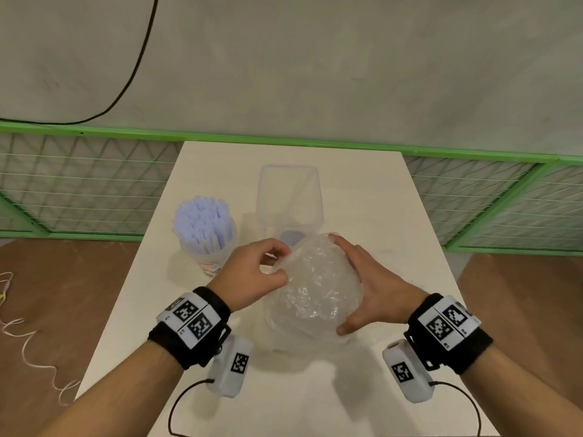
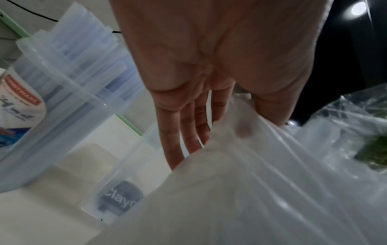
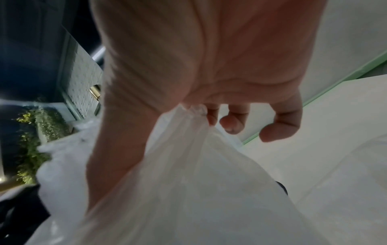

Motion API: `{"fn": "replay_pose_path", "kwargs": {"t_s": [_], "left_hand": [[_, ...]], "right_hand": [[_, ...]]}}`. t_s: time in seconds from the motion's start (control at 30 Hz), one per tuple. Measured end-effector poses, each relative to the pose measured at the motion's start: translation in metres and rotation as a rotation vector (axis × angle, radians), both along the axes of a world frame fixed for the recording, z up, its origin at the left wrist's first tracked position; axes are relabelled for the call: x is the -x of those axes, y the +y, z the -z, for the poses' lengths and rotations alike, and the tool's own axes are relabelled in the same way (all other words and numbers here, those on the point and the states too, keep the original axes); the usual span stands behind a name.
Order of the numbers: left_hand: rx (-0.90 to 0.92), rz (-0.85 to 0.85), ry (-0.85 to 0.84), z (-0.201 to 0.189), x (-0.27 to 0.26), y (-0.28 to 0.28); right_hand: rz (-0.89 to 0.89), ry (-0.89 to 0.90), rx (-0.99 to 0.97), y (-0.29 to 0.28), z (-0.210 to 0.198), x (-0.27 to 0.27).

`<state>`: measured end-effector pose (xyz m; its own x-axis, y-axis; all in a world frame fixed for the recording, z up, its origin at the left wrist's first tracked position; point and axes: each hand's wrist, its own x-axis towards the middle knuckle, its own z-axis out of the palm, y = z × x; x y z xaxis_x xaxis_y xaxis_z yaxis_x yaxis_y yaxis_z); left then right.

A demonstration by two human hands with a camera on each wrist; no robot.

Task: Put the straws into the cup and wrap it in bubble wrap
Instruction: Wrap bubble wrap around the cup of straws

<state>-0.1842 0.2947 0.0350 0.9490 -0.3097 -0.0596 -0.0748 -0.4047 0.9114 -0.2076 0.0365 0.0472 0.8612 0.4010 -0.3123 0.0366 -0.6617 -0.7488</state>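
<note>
A cream tabletop [image 1: 378, 190], a clear empty square tub [image 1: 288, 197] standing toward its far edge, a green-framed wire fence [image 1: 79, 184] behind, a black cable [image 1: 138, 67] hanging on the grey wall [image 1: 347, 58], brown floor [image 1: 47, 294] below

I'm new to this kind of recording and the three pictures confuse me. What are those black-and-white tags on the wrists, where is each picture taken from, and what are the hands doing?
No machine here: a person works with bare hands. The wristbands carry printed markers and a small camera each. The wide picture comes from a camera on the head; the other two look along each palm.

On the white table stand a cup of pale blue straws and an empty clear container. In front lies a rounded bundle of bubble wrap. The left hand pinches an edge of the wrap, and the right hand cups the bundle's other side, fingers curved around it. What is inside the bundle cannot be made out.
</note>
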Motion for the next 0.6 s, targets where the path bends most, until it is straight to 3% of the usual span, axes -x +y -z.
{"fn": "replay_pose_path", "kwargs": {"t_s": [0.3,0.6], "left_hand": [[-0.051,0.045,0.047,-0.003,-0.016,-0.009],[0.066,0.072,0.132,-0.004,-0.021,-0.011]], "right_hand": [[-0.086,-0.04,0.229,0.006,-0.019,0.0],[-0.072,-0.028,0.188,0.006,-0.012,0.005]]}}
